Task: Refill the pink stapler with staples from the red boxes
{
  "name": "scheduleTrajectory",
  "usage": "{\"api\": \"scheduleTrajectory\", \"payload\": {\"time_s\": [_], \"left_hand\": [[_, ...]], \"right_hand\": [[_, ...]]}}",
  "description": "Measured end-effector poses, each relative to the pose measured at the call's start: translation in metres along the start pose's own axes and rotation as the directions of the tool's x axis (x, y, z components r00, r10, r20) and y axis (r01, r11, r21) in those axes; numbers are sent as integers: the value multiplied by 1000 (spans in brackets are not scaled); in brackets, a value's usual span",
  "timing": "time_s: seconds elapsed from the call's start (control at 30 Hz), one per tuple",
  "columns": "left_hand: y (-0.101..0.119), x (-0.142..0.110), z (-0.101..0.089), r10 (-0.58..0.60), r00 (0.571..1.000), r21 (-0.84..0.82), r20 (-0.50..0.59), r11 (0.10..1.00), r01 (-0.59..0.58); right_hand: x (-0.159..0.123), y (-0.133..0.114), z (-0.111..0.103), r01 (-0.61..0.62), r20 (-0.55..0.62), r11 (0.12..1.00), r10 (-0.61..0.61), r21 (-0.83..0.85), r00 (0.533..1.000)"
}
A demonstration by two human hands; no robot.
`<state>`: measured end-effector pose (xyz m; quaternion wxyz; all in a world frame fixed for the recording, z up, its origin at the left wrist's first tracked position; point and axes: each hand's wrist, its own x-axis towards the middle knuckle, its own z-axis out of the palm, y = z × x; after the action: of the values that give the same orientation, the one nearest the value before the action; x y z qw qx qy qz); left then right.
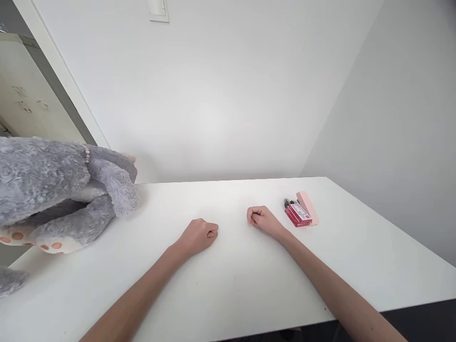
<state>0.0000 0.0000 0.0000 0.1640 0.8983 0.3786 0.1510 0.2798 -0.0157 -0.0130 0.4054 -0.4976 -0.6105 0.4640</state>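
My left hand (200, 235) rests on the white table (228, 294) as a loose fist, thumb side turned inward. Across a gap, my right hand (261, 219) lies curled into a fist too, fingers folded toward the palm. Nothing shows in either hand. Nearest to my right hand, a little to its right, sit stacked red-and-white small boxes (298, 214). A pink case (308, 208) leans beside them, and a small dark object (287, 203) lies behind, its kind unclear.
A large grey plush toy (96, 190) with pale, orange-padded feet slumps over the table's left end. Behind the table rises a white wall (221, 95) with a wall switch (157, 8). At far left stands a beige cabinet (35, 95). The table's front edge runs below my forearms.
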Motion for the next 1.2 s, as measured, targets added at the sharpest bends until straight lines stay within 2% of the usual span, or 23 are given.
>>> {"api": "scheduleTrajectory", "payload": {"time_s": [0.37, 0.53, 0.6, 0.67, 0.7, 0.77, 0.8, 0.83, 0.9, 0.97, 1.07, 1.13, 1.2], "left_hand": [[2, -1, -1, 3, 1000, -29, -20, 1000, -4], [4, -2, -3, -18, 1000, -23, -3, 1000, 18], [4, -2, -3, -23, 1000, -22, 5, 999, 23], [4, -2, -2, -25, 1000, -20, 10, 999, 26], [4, -2, -2, -26, 1000, -19, 12, 999, 27], [4, -2, -2, -29, 999, -17, 16, 999, 29], [4, -2, -2, -30, 999, -16, 19, 999, 30], [4, -1, -2, -31, 999, -18, 21, 999, 31], [5, -1, -3, -35, 999, -19, 21, 999, 35], [5, -1, -3, -39, 999, -21, 18, 999, 40], [5, -2, -3, -43, 999, -28, 12, 999, 43], [5, -2, -3, -43, 999, -30, 12, 999, 44], [5, -2, -3, -46, 999, -27, 17, 999, 47]], "right_hand": [[0, 5, 2, 25, -26, 996, -27, -89, 999], [-25, 2, 4, 62, -88, 977, -81, -204, 993], [-44, 0, -3, 203, -162, 880, -296, -431, 941], [-63, -3, -16, 299, -217, 743, -510, -598, 832], [-72, -5, -25, 293, -271, 687, -587, -665, 763], [-86, -7, -46, 204, -410, 659, -649, -724, 641], [-91, -8, -57, 144, -481, 691, -621, -708, 618], [-95, -7, -68, 79, -551, 740, -563, -668, 616], [-100, -3, -86, -15, -663, 841, -416, -542, 623], [-101, 5, -98, -94, -738, 937, -201, -338, 644], [-99, 17, -105, -203, -715, 977, 91, -72, 693], [-97, 22, -104, -238, -676, 971, 180, 7, 715], [-93, 23, -101, -236, -650, 971, 205, 41, 732]]}}
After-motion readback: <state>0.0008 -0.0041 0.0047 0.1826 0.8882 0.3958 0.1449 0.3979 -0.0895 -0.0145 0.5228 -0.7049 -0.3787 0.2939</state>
